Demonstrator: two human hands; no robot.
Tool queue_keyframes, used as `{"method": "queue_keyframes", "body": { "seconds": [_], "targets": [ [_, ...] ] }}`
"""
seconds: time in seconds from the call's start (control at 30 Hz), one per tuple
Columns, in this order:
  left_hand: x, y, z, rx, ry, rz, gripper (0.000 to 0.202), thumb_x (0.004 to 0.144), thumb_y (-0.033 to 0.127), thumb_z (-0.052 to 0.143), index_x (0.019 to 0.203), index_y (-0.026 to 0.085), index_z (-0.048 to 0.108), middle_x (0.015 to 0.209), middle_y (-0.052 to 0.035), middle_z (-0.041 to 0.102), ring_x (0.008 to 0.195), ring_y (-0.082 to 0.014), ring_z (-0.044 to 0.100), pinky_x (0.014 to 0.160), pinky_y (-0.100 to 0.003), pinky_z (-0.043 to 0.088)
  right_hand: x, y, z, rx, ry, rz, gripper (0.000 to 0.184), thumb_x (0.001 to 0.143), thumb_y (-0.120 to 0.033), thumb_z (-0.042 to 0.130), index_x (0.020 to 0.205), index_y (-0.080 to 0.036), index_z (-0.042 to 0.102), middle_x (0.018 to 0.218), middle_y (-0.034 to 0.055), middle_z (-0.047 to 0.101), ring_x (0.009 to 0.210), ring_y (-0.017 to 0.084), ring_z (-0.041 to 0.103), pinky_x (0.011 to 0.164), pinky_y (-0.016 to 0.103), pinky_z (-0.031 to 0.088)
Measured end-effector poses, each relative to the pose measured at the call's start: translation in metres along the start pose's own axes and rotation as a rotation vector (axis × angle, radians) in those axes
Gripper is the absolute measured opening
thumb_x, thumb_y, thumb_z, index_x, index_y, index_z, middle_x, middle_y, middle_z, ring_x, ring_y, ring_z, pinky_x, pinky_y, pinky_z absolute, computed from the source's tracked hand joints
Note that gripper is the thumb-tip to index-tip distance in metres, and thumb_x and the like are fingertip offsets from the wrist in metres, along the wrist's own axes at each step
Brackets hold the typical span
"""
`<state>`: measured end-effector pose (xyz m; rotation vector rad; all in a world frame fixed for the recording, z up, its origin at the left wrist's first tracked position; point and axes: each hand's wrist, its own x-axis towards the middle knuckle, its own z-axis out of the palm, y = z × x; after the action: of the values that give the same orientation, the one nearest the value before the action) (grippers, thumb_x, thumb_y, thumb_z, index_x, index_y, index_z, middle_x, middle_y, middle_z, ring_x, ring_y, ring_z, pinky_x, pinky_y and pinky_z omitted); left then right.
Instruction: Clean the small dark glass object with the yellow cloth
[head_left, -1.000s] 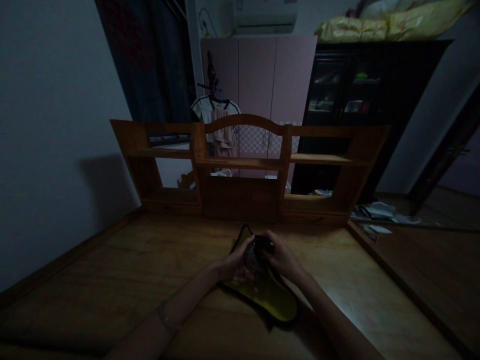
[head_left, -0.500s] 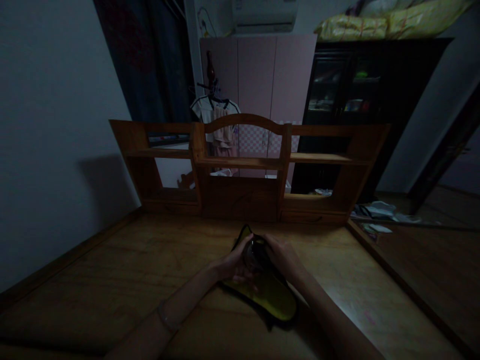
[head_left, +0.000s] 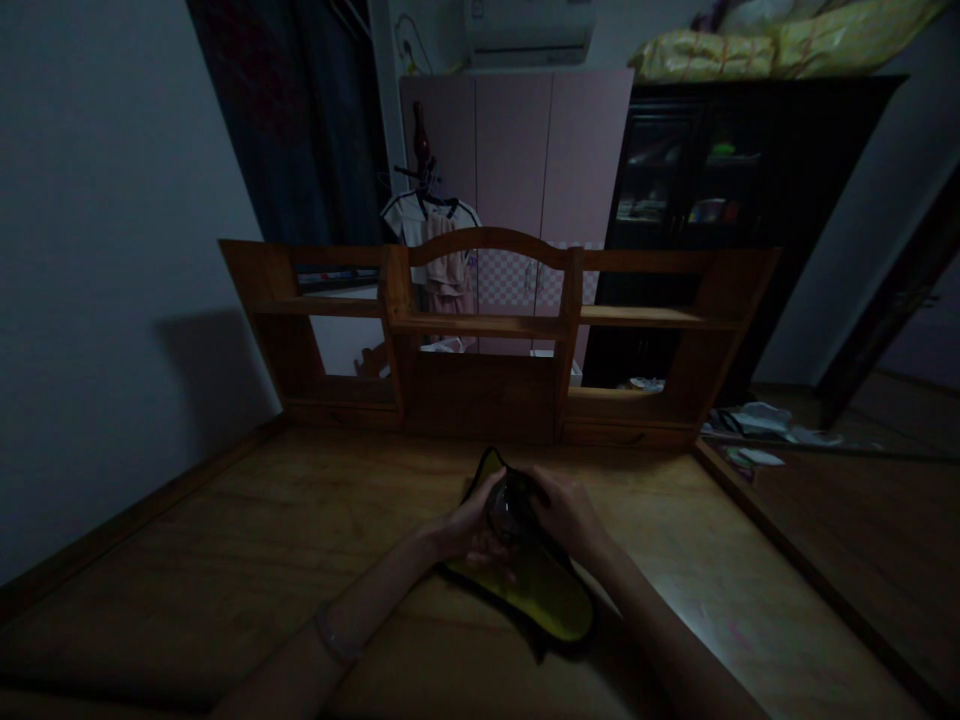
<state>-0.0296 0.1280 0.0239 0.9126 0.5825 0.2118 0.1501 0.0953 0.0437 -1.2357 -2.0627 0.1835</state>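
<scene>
A yellow-green, flat-looking piece with black edging (head_left: 551, 597) lies slantwise on the wooden tabletop, under and between my hands. My left hand (head_left: 472, 522) curls round a clear, shiny, rounded thing (head_left: 507, 508) above it, thumb on top and fingers beneath. From the other side my right hand (head_left: 566, 512) closes its bent fingers at the dark upper part next to the clear thing. Dim light and the fingers hide what exactly the right fingertips grip. A narrow dark strip (head_left: 538, 648) sticks out at the piece's near edge.
A wooden shelf unit (head_left: 480, 325) with drawers stands along the tabletop's (head_left: 337, 500) far edge. A wall (head_left: 112, 300) borders the left side. Pink (head_left: 517, 150) and dark cabinets (head_left: 675, 170) and hanging clothes (head_left: 442, 240) are behind the shelf.
My right fingers have shifted slightly and bent more at the dark part. The clear thing in my left hand shows more and looks slightly turned. The yellow-green piece stays nearly in place.
</scene>
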Motion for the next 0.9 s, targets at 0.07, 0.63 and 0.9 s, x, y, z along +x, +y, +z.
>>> {"method": "queue_keyframes", "body": {
  "seconds": [0.07,0.63,0.9],
  "targets": [
    [0.0,0.0,-0.001,0.012,-0.005,-0.006,0.09,0.067,0.088,0.013,0.063,0.011,0.061,0.05,-0.0071,0.059,0.031,-0.0098,0.044,0.036,-0.025,0.04,0.0,-0.001,-0.001,-0.011,-0.001,0.025,0.037,0.08,-0.008,0.048,0.113,-0.022,0.059,0.1,0.0043,0.069,0.09,0.019,0.064,0.077,0.026,0.046],
    [-0.001,0.001,0.0,0.002,-0.075,-0.027,0.09,0.067,0.088,0.015,0.065,0.011,0.061,0.052,-0.0071,0.059,0.036,-0.0118,0.048,0.036,-0.024,0.039,0.002,0.0,0.0,0.253,0.032,-0.016,0.033,0.076,-0.007,0.051,0.106,-0.021,0.054,0.098,0.0033,0.064,0.09,0.018,0.06,0.078,0.027,0.045],
    [0.004,-0.004,-0.004,-0.03,-0.046,-0.058,0.09,0.069,0.086,0.015,0.068,0.01,0.063,0.056,-0.0078,0.06,0.04,-0.014,0.052,0.051,-0.033,0.05,-0.002,0.008,0.011,0.522,-0.097,0.028,0.034,0.08,-0.016,0.053,0.114,-0.02,0.053,0.105,0.0046,0.063,0.098,0.02,0.058,0.087,0.032,0.045]
  ]
}}
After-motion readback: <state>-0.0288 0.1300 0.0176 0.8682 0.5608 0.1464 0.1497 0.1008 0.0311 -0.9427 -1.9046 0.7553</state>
